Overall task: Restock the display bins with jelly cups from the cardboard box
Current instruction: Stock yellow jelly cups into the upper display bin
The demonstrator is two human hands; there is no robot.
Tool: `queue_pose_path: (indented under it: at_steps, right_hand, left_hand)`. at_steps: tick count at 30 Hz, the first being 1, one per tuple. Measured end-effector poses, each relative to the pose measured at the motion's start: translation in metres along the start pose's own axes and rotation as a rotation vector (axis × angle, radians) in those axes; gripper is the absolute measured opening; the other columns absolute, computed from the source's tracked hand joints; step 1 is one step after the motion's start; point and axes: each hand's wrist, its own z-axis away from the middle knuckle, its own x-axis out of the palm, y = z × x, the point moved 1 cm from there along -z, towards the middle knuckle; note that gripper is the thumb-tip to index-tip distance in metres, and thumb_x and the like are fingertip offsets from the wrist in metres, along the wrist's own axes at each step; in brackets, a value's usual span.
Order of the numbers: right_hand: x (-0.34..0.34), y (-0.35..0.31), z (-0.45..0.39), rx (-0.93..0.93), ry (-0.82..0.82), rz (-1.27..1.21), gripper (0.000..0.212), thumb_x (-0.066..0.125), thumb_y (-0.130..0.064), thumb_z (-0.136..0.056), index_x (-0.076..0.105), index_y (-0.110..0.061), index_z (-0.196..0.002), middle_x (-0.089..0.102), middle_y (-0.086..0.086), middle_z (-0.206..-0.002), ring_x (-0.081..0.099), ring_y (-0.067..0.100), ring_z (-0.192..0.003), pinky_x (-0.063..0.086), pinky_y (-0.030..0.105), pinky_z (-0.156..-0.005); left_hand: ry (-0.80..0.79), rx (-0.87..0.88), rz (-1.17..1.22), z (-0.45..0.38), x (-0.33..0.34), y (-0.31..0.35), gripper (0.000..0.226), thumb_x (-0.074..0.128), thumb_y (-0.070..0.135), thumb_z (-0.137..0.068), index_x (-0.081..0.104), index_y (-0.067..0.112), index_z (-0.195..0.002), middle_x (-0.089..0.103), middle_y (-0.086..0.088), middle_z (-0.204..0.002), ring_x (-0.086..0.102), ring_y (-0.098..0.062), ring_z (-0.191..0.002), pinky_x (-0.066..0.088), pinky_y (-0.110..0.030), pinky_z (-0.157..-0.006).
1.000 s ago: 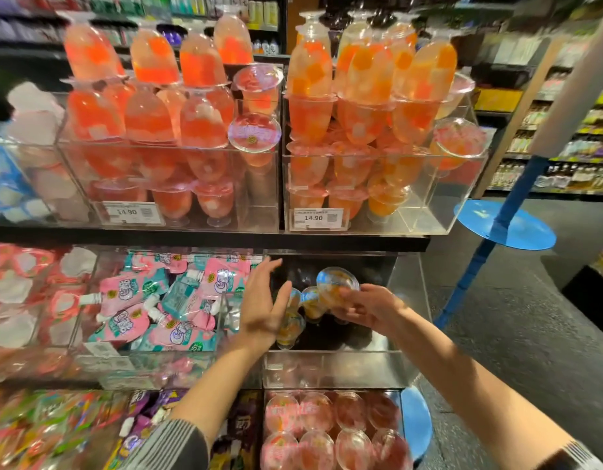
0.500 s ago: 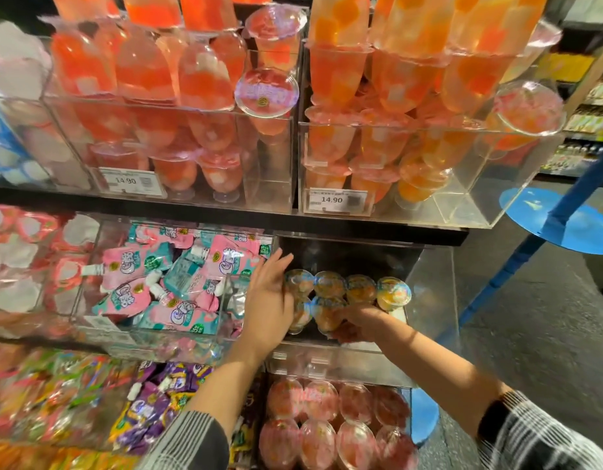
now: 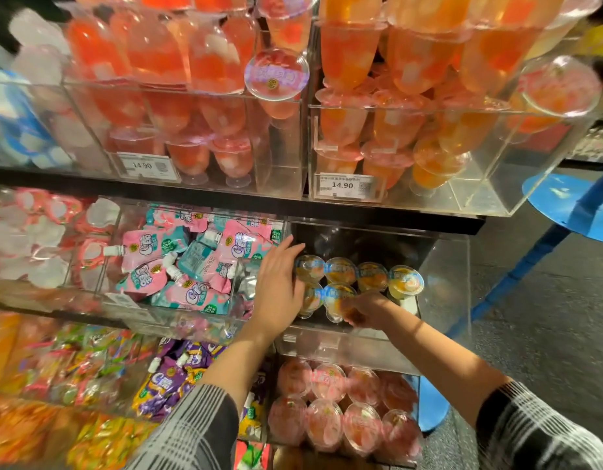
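A pack of small yellow-orange jelly cups (image 3: 357, 278) lies in two rows inside the clear middle-shelf bin (image 3: 442, 290). My left hand (image 3: 280, 287) presses flat, fingers straight, against the left end of the pack. From below, my right hand (image 3: 364, 308) curls its fingers round the front row of cups. The cardboard box is out of view.
Left of the bin lies a bin of pink and teal pouches (image 3: 188, 262). Above stand bins of tall red jelly goblets (image 3: 178, 79) and orange ones (image 3: 411, 79). Below is a bin of pink jelly cups (image 3: 344, 408). A blue stool (image 3: 564, 201) stands on the floor to the right.
Both hands have lowered the pack of jelly cups into the middle bin. The camera has moved closer and tilted down.
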Motion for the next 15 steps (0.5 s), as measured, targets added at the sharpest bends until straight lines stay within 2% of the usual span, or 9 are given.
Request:
queue_pose_path:
  at_steps: [2, 4, 6, 8, 9, 11, 13, 14, 15]
  right_hand:
    - [0.001, -0.002, 0.011, 0.0, 0.012, -0.018, 0.02, 0.063, -0.002, -0.088, 0.047, -0.007, -0.077, 0.051, 0.009, -0.074, 0.05, 0.015, -0.062, 0.045, 0.021, -0.046]
    - [0.001, 0.0, 0.021, -0.012, 0.019, -0.002, 0.02, 0.061, -0.001, -0.089, 0.046, -0.008, -0.078, 0.05, 0.008, -0.076, 0.05, 0.014, -0.065, 0.045, 0.02, -0.043]
    - [-0.001, -0.001, 0.029, -0.066, 0.02, 0.049, 0.009, 0.063, -0.001, -0.087, 0.054, -0.002, -0.085, 0.054, 0.009, -0.076, 0.052, 0.016, -0.066, 0.049, 0.023, -0.047]
    - [0.0, -0.007, 0.045, -0.214, 0.121, 0.223, 0.017, 0.069, -0.01, -0.084, 0.062, 0.002, -0.094, 0.057, 0.01, -0.08, 0.054, 0.019, -0.07, 0.049, 0.03, -0.063]
    - [0.002, -0.014, 0.055, -0.343, 0.258, 0.339, 0.019, 0.074, -0.015, -0.079, 0.065, 0.0, -0.088, 0.057, 0.01, -0.076, 0.054, 0.02, -0.068, 0.049, 0.029, -0.067]
    - [0.01, -0.027, 0.088, -0.589, 0.461, 0.53, 0.023, 0.082, -0.017, -0.068, 0.066, -0.003, -0.077, 0.063, 0.014, -0.073, 0.063, 0.021, -0.068, 0.05, 0.025, -0.064]
    - [0.034, -0.037, 0.133, -0.644, 0.44, 0.604, 0.023, 0.065, -0.018, -0.086, 0.062, -0.001, -0.101, 0.065, 0.019, -0.102, 0.063, 0.031, -0.099, 0.043, 0.02, -0.067]
    - [0.049, -0.037, 0.147, -0.66, 0.352, 0.643, 0.018, 0.057, -0.016, -0.091, 0.06, -0.002, -0.103, 0.063, 0.019, -0.109, 0.059, 0.033, -0.105, 0.039, 0.018, -0.065]
    - [0.066, -0.038, 0.159, -0.684, 0.288, 0.687, 0.01, 0.056, -0.014, -0.092, 0.062, -0.006, -0.095, 0.063, 0.018, -0.104, 0.059, 0.033, -0.101, 0.036, 0.02, -0.063]
  left_hand:
    - [-0.02, -0.041, 0.067, 0.002, -0.004, 0.004, 0.059, 0.054, -0.003, -0.083, 0.046, 0.019, -0.137, 0.031, -0.001, -0.152, 0.01, -0.005, -0.138, -0.009, -0.012, -0.112]
    - [-0.118, -0.107, 0.147, 0.005, -0.01, 0.006, 0.058, 0.054, -0.002, -0.087, 0.042, 0.021, -0.139, 0.023, 0.0, -0.156, 0.002, -0.01, -0.141, -0.006, -0.023, -0.115]
    - [-0.203, -0.149, 0.236, 0.011, -0.021, 0.007, 0.055, 0.055, 0.0, -0.088, 0.043, 0.02, -0.138, 0.031, -0.006, -0.153, 0.019, -0.023, -0.144, 0.013, -0.034, -0.119]
    - [-0.229, -0.195, 0.264, 0.021, -0.038, 0.007, 0.05, 0.055, 0.0, -0.087, 0.048, 0.02, -0.133, 0.05, -0.004, -0.139, 0.044, -0.021, -0.131, 0.032, -0.029, -0.11]
    - [-0.239, -0.213, 0.268, 0.028, -0.048, 0.006, 0.047, 0.055, -0.001, -0.087, 0.05, 0.02, -0.129, 0.056, -0.001, -0.132, 0.05, -0.018, -0.123, 0.036, -0.026, -0.106]
    - [-0.259, -0.231, 0.32, 0.046, -0.071, 0.004, 0.043, 0.052, -0.005, -0.084, 0.054, 0.02, -0.119, 0.061, 0.0, -0.119, 0.057, -0.012, -0.111, 0.041, -0.024, -0.103]
    - [-0.279, -0.252, 0.321, 0.069, -0.098, 0.0, 0.039, 0.048, -0.008, -0.086, 0.055, 0.018, -0.114, 0.062, 0.001, -0.107, 0.059, -0.001, -0.096, 0.044, -0.014, -0.093]
    - [-0.28, -0.252, 0.271, 0.081, -0.114, -0.003, 0.035, 0.049, -0.007, -0.088, 0.057, 0.016, -0.113, 0.063, 0.004, -0.102, 0.06, 0.001, -0.09, 0.043, -0.009, -0.086]
    - [-0.285, -0.249, 0.21, 0.096, -0.131, -0.009, 0.03, 0.051, -0.003, -0.09, 0.059, 0.015, -0.113, 0.064, 0.007, -0.098, 0.061, -0.002, -0.088, 0.044, -0.01, -0.082]
